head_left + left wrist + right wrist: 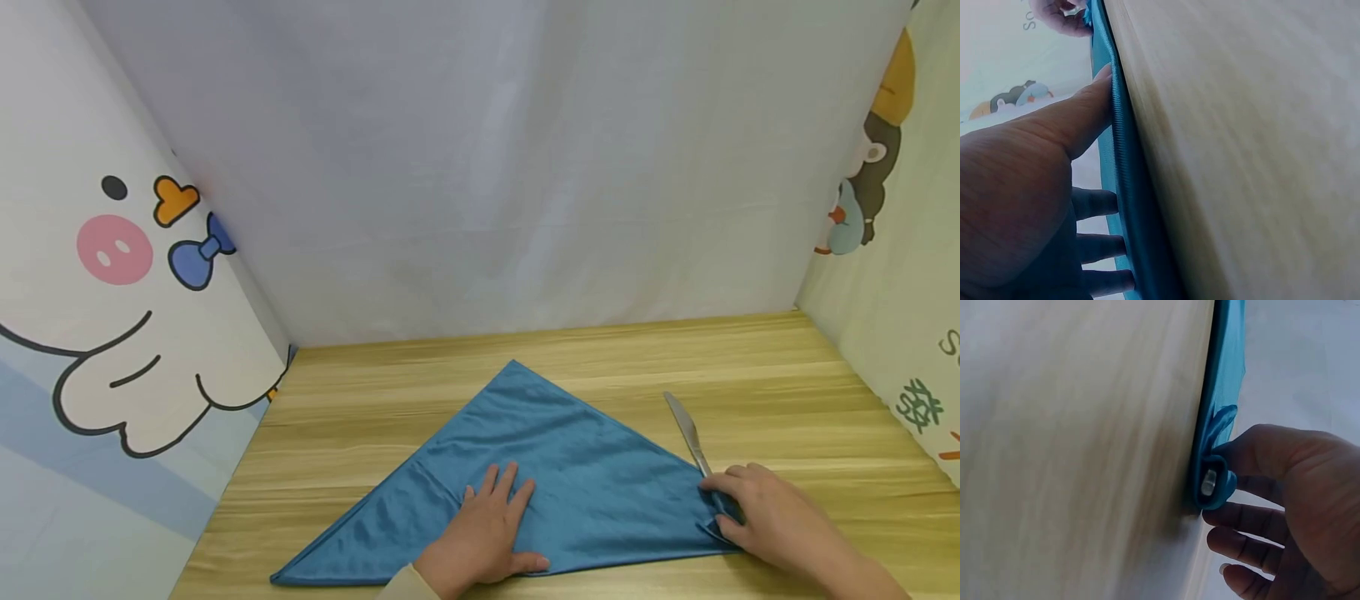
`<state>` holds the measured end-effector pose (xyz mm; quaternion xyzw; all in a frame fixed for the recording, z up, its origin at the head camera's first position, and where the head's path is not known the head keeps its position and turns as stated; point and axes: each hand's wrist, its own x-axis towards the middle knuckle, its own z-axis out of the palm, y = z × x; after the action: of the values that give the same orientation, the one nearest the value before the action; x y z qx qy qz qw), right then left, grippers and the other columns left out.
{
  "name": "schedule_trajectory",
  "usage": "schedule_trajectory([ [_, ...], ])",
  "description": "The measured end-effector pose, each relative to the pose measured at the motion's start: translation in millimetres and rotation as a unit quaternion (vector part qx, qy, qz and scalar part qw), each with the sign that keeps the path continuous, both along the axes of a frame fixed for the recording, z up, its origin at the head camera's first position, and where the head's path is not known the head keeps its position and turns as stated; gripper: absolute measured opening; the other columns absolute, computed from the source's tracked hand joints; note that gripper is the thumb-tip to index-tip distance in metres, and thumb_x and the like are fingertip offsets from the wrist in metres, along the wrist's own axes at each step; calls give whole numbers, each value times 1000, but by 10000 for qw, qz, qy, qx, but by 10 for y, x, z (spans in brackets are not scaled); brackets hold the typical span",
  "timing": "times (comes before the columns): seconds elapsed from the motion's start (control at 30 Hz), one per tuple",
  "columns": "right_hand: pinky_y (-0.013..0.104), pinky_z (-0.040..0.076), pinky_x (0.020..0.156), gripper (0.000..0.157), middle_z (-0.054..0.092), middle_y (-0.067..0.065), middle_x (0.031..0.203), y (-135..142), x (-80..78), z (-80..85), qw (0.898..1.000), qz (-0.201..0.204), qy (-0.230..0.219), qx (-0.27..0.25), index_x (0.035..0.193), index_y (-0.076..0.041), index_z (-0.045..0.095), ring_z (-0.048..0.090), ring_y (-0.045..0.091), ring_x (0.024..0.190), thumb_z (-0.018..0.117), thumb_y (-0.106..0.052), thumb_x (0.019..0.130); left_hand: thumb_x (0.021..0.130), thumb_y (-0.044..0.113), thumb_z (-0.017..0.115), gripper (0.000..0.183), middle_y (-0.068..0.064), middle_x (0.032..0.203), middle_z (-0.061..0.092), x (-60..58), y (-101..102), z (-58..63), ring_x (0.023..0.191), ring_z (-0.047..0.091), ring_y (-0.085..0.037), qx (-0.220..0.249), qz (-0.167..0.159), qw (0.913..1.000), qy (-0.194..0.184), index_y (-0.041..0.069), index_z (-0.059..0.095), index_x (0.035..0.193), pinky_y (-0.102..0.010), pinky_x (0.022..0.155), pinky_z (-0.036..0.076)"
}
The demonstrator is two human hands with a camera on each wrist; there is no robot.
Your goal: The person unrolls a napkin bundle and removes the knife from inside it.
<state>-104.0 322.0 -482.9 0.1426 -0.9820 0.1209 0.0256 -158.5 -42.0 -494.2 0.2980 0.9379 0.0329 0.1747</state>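
A blue satin cloth napkin (600,483), folded into a triangle, lies on the wooden table with its peak pointing away from me. My left hand (486,533) rests flat on its middle, fingers spread, the thumb along the near long edge. At the right corner my right hand (780,517) pinches the cloth, which is rolled around the handle of a table knife (682,419). The blade sticks out beyond the cloth, pointing away. In the right wrist view, the metal handle end (1209,483) shows inside the rolled cloth (1229,485), between thumb and fingers.
The wood-grain table (360,392) extends around the cloth. A plain white curtain (525,208) hangs at the back. Printed cartoon panels stand on the left (112,333) and right (885,292).
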Motion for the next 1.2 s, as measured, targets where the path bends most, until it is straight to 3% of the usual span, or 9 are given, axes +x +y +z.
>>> schedule_trajectory([
  [0.47, 44, 51, 78, 28, 64, -5, 101, 125, -34, -46, 9997, 76, -20, -213, 100, -24, 70, 59, 18, 91, 79, -21, 74, 79, 74, 53, 93, -11, 158, 18, 5, -1, 20, 143, 20, -36, 12, -6, 10000, -25, 21, 30, 153, -60, 101, 35],
  [0.57, 43, 51, 79, 28, 63, -7, 104, 184, -45, -76, 9987, 208, -31, -455, 103, -25, 69, 60, 19, 94, 80, -23, 76, 80, 74, 53, 93, -11, 158, 18, 4, -1, 21, 143, 19, -36, 17, 8, 10000, -53, 21, 30, 153, -60, 101, 34],
  [0.67, 35, 51, 79, 28, 63, -10, 104, 265, -68, -103, 9952, 358, -174, -891, 107, -25, 70, 60, 13, 96, 78, -28, 81, 79, 74, 53, 94, -11, 158, 18, 2, -2, 21, 143, 20, -36, 15, 14, 10000, -60, 21, 30, 153, -61, 101, 34],
  [0.9, 21, 48, 76, 33, 66, -7, 107, 396, -117, -118, 9790, 676, -672, -1800, 116, -18, 69, 56, 1, 96, 71, -35, 88, 78, 75, 53, 95, -12, 158, 20, 2, -7, 20, 142, 21, -37, 18, 6, 10000, 45, 20, 32, 152, -61, 100, 36],
  [1.03, 20, 47, 76, 33, 66, -6, 107, 410, -115, -125, 9756, 686, -773, -1935, 116, -18, 69, 55, 1, 95, 71, -35, 88, 78, 76, 53, 95, -12, 158, 20, -5, 1, 34, 143, 21, -37, -30, 7, 10000, -5, 21, 31, 152, -61, 100, 35],
  [1.2, 19, 46, 78, 34, 65, -8, 107, 391, -112, -152, 9795, 609, -639, -1811, 115, -20, 69, 55, 1, 97, 72, -38, 86, 78, 76, 53, 95, -12, 158, 20, -2, 9, 28, 143, 21, -37, -49, -23, 10000, 18, 21, 30, 152, -61, 100, 36],
])
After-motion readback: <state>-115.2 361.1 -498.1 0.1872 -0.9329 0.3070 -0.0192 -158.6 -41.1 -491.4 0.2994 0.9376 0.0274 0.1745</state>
